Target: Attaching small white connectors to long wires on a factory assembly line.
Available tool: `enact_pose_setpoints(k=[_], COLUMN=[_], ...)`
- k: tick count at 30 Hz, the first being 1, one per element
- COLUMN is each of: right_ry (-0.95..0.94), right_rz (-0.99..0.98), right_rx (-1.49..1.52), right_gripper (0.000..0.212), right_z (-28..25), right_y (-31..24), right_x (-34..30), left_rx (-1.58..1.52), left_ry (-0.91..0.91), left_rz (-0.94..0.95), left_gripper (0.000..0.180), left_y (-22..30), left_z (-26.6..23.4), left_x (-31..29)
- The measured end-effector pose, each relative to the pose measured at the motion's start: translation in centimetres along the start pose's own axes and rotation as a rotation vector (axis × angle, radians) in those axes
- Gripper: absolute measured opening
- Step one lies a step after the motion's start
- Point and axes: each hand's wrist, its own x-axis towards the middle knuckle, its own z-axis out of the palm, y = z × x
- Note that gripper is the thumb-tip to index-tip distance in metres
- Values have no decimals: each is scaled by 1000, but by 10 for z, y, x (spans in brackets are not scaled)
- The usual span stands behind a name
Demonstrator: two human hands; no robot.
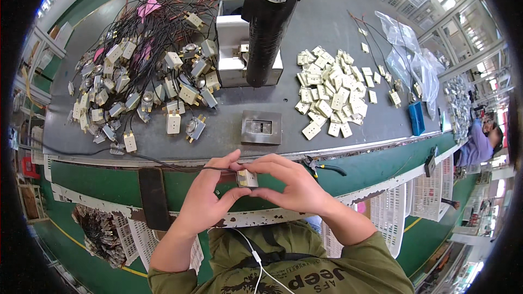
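**Held small cream block point(248, 178) in both hands at bench edge**

Pinched block betw. fingertips & thumbs of left hand point(208, 198) and right hand point(294, 185), gaps narrow, over green ledge point(109, 179) just in front of grey bench top point(224, 130). Had black wire point(217, 169) running left past left fingers; couldn't tell exact join, hidden by fingers. Had metal holder point(261, 138) straight ahead, apart from both hands, loose cream plates point(339, 98) ahead-right, wired blocks point(188, 94) ahead-left, pliers point(332, 169) near right hand.

Could've slipped & dropped to ledge or floor, if pinched too lightly w/ tips only. Could've been tugged sideways via snag of wire on bench lip. Could've strained wire end w/ hard twist. Could've knocked pliers off w/ wide swing of right forearm.
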Motion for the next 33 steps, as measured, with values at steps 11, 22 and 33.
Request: enact_pose_setpoints(k=[11,22,33], right_ry=[97,508,740], right_rz=[-70,111,130], right_rx=[-169,-437,-319], right_gripper=[41,36,54], right_z=[6,-72,-115], right_y=[-3,25,93], right_x=[2,-16,-42], left_rx=[323,124,-574], left_ry=[23,815,1626], left_rz=[141,187,-74], left_gripper=[41,43,44], left_y=[12,-8,-320], left_z=[-2,-92,-221], left_x=[2,-53,-384])
